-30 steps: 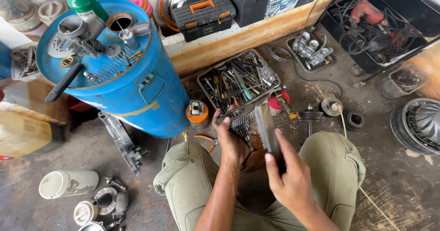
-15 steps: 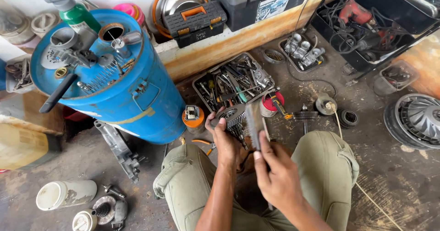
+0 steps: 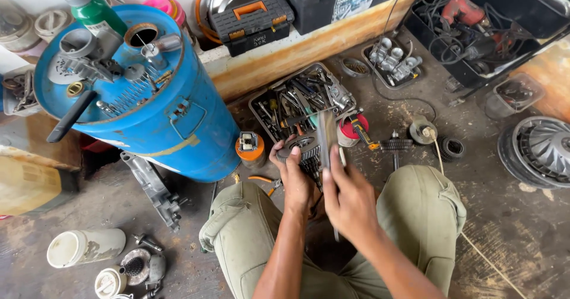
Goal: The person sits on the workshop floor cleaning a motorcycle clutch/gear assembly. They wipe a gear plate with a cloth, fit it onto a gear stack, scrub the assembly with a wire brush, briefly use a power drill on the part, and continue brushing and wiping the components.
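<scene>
The left hand (image 3: 297,180) closes its fingers around a dark toothed metal gear (image 3: 301,148). The right hand (image 3: 350,201) pinches a flat grey metal file (image 3: 325,134), upright, just right of it. Better to hold the gear firm and keep the file flat against the teeth.

Glossy blue painted metal drum (image 3: 172,121), dull grey toothed metal gear (image 3: 301,149), flat brushed-steel blade (image 3: 326,136), matt olive cloth trousers (image 3: 421,216), rough stained concrete floor (image 3: 510,239), grimy wire tray of metal tools (image 3: 297,100), smooth white plastic cup (image 3: 86,247)
</scene>
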